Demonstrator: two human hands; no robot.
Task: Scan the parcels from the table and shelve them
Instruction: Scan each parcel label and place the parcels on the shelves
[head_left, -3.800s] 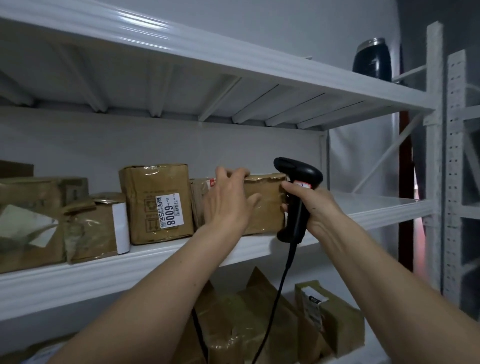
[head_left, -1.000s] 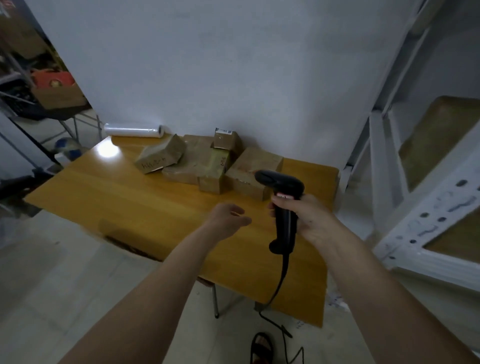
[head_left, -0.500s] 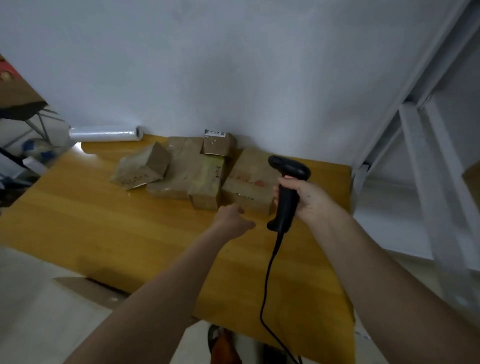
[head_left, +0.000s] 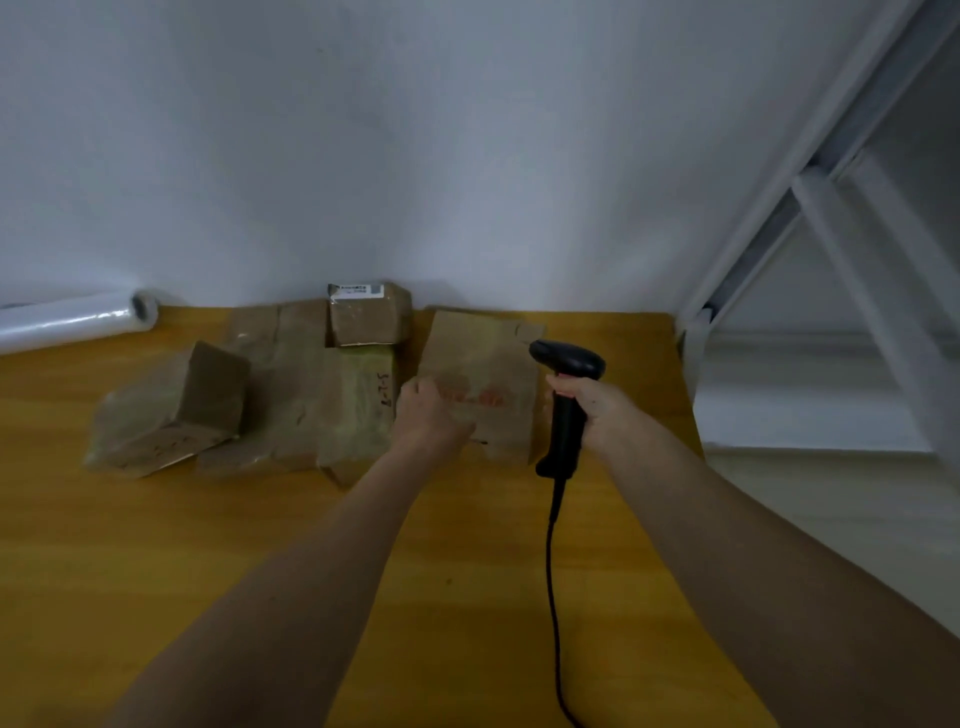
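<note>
Five brown parcels lie bunched at the back of the wooden bench (head_left: 156, 545), close to the white wall (head_left: 415, 130). The right-hand parcel (head_left: 488, 374) is a flat carton with red writing on its top face. The left hand (head_left: 428, 415) rests on the near left part of that carton, its fingers curled at the top edge; whether this grip has truly closed on the cardboard I cannot tell, for the fingertips are hidden. The carton thus lies under and just beyond the left hand, and between the two hands.

The right hand (head_left: 592, 410) has its grip tight round the handle of a black barcode scanner (head_left: 566, 400), held upright just beside the carton's right edge, head toward the parcels. Its black cable (head_left: 550, 571) hangs down over the bench toward the bottom of the view.

Left of the held carton stands a taller parcel (head_left: 358, 405) wrapped in clear tape, with handwritten digits on its side, touching or nearly touching the left hand. A small parcel with a white label (head_left: 369, 317) sits behind it. Further left lies a wide flat parcel (head_left: 280, 364), and against it leans a tilted parcel (head_left: 171, 410) at the left end of the bunch.

A roll of clear film (head_left: 78, 319) lies at the back left of the bench. White shelf uprights (head_left: 831, 208) stand to the right.
</note>
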